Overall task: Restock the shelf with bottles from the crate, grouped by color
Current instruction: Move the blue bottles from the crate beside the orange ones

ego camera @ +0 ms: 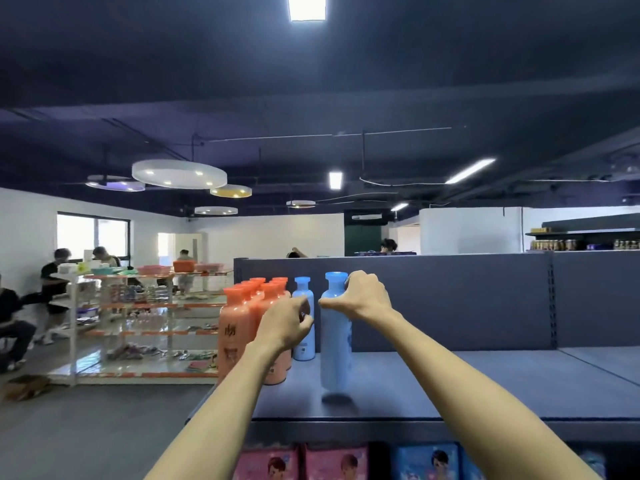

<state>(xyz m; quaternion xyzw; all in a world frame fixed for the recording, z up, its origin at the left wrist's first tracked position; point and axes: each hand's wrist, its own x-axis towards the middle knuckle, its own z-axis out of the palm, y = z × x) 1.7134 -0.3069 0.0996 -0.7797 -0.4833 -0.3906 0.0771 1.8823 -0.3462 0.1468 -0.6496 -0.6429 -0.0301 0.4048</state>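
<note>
Front blue bottle (335, 344): pale blue body, brighter blue cap, upright, blurred; base seems just above shelf (433, 386), near front edge, contact unclear. Right hand (360, 295) wraps its neck and shoulder from right, fingers closed on it. Second blue bottle (304, 320) stands further back toward rear panel. Left hand (287, 322) closed around its middle, hiding label. Orange bottles (242, 327) cluster at shelf's left end, rear ones hidden. Pink and blue packs (332, 462) below, cut off.
</note>
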